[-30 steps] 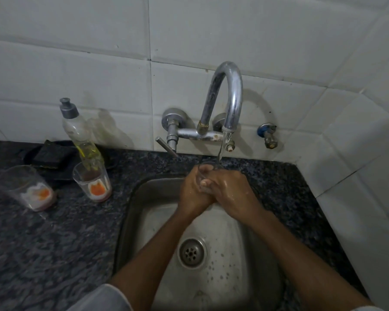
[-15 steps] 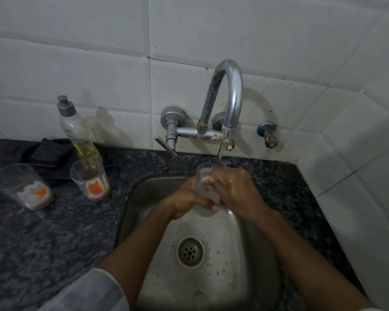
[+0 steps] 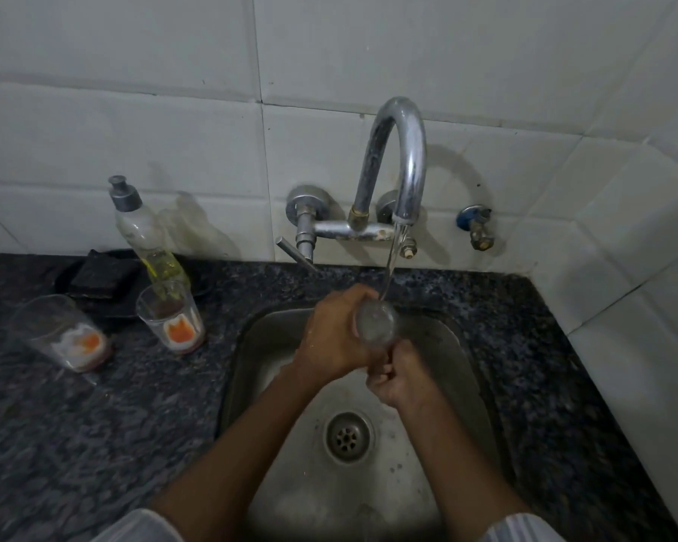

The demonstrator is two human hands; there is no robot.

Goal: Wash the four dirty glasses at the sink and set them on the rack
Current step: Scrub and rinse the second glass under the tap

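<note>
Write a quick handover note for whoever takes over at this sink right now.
Left hand grips the glass under the running tap, over the sink. Right hand is curled at the glass's lower end.
Two dirty glasses wait on the counter: one by the soap bottle, one further left.
No fourth glass or rack in view.
Left: finish rinsing, rack it, wash the others.

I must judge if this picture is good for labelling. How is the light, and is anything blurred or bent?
Head view: dim, even light with dark corners; the faucet and soap bottle cast soft shadows on the tiles; the wide lens bows the tile lines; the glass under the stream is smeared, gripped by the left hand, the right hand at its lower end.
</note>
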